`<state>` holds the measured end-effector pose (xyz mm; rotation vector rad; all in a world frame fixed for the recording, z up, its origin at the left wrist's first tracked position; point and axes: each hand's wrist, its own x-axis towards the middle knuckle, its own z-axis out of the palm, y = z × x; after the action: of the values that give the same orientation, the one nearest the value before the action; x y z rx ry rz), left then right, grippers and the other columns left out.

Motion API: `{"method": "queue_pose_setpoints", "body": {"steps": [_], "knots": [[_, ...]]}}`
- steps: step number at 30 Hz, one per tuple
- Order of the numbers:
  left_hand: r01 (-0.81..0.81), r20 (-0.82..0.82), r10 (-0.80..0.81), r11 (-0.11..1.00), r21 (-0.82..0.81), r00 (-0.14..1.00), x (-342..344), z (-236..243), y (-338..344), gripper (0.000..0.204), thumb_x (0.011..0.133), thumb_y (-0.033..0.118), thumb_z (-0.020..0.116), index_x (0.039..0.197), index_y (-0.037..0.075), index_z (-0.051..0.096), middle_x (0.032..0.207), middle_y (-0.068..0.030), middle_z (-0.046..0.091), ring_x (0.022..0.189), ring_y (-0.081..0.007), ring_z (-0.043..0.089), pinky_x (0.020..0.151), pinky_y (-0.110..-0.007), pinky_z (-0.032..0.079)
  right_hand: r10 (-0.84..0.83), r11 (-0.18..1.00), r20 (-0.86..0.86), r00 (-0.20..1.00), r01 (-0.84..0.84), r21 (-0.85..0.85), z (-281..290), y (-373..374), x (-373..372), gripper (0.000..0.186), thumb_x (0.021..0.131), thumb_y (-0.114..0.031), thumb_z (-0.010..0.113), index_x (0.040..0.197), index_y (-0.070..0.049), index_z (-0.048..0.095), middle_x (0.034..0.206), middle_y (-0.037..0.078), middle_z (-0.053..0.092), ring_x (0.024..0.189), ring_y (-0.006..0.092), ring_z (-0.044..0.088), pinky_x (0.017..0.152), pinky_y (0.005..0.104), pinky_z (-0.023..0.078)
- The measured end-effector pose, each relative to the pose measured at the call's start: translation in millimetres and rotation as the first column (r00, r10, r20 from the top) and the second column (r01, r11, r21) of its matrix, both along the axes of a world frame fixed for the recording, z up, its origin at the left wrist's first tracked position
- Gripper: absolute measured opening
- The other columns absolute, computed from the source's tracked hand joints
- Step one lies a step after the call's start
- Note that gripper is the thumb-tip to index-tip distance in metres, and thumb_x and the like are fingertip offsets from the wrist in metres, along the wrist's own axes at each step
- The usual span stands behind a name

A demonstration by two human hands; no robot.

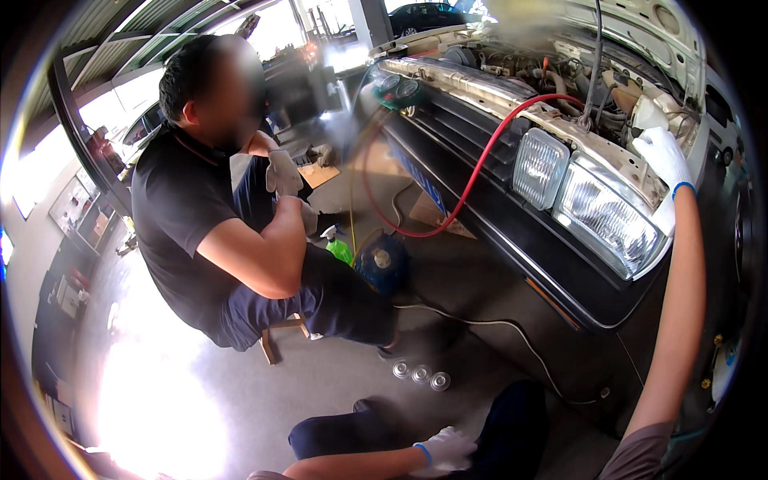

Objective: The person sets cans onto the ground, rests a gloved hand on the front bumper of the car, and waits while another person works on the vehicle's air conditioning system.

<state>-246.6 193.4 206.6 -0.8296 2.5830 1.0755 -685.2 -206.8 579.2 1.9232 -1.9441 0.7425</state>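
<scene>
My right hand (662,156), in a white glove with a blue cuff, rests on the front corner of the car's open engine bay, above the rectangular headlight (610,214). Its fingers look stretched out along the edge. Low in the view, my left hand (448,450), gloved alike, lies on my dark trousers with nothing visible in it; some fingertips are hard to make out. A red hose (488,172) loops from the engine bay down in front of the black bumper (552,260). At the grille's far end sits a gauge set (398,91), partly blurred.
A person (196,176) in dark clothes and white gloves sits on a low wooden stool at left. Beside them stand a blue gas cylinder (382,262) and a green spray bottle (339,248). Three small cans (420,373) and a pale hose (512,326) are on the floor.
</scene>
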Motion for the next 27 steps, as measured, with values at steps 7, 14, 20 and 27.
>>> {"method": "queue_pose_setpoints", "body": {"steps": [7, 14, 20, 27], "knots": [[0.005, 0.027, -0.005, 1.0, -0.001, 1.0, -0.6, -2.0, 0.5, 0.045, 0.095, 0.044, 0.066, 0.118, 0.006, 0.071, 0.11, -0.0178, 0.074, 0.109, -0.0401, 0.07, 0.097, -0.053, 0.051, -0.001, 1.0, 0.029, 1.0, 0.001, 0.001, 0.0, 2.2, 3.7, 0.037, 0.09, -0.034, 0.072, 0.099, 0.002, 0.077, 0.099, 0.025, 0.075, 0.097, 0.0405, 0.073, 0.088, 0.0465, 0.055], [0.01, 0.04, -0.01, 1.0, 0.004, 0.999, 0.1, 2.8, -0.7, 0.047, 0.095, 0.045, 0.066, 0.122, 0.006, 0.07, 0.115, -0.0175, 0.073, 0.113, -0.0388, 0.069, 0.1, -0.052, 0.05, -0.009, 1.0, 0.004, 1.0, 0.009, 0.01, 1.1, 5.7, 8.9, 0.039, 0.09, -0.034, 0.072, 0.1, 0.002, 0.077, 0.1, 0.026, 0.075, 0.098, 0.0408, 0.073, 0.089, 0.0468, 0.055], [-0.001, 0.004, 0.001, 1.0, -0.009, 1.0, 1.0, 3.6, 0.8, 0.045, 0.094, 0.043, 0.067, 0.119, 0.006, 0.071, 0.113, -0.0179, 0.073, 0.112, -0.0386, 0.069, 0.099, -0.051, 0.05, -0.007, 1.0, 0.0, 1.0, 0.007, -0.013, 0.7, 5.3, 6.5, 0.039, 0.09, -0.035, 0.071, 0.1, 0.002, 0.077, 0.101, 0.025, 0.075, 0.098, 0.041, 0.073, 0.089, 0.0468, 0.055], [-0.004, 0.05, 0.001, 0.999, 0.053, 0.999, -3.0, 13.7, -3.7, 0.039, 0.093, 0.04, 0.066, 0.111, 0.006, 0.072, 0.105, -0.0187, 0.075, 0.106, -0.038, 0.071, 0.097, -0.051, 0.05, 0.015, 1.0, -0.021, 1.0, -0.015, -0.011, 2.4, 10.6, 11.9, 0.038, 0.094, -0.029, 0.068, 0.104, 0.007, 0.075, 0.098, 0.029, 0.075, 0.095, 0.0407, 0.075, 0.085, 0.046, 0.056]]}}
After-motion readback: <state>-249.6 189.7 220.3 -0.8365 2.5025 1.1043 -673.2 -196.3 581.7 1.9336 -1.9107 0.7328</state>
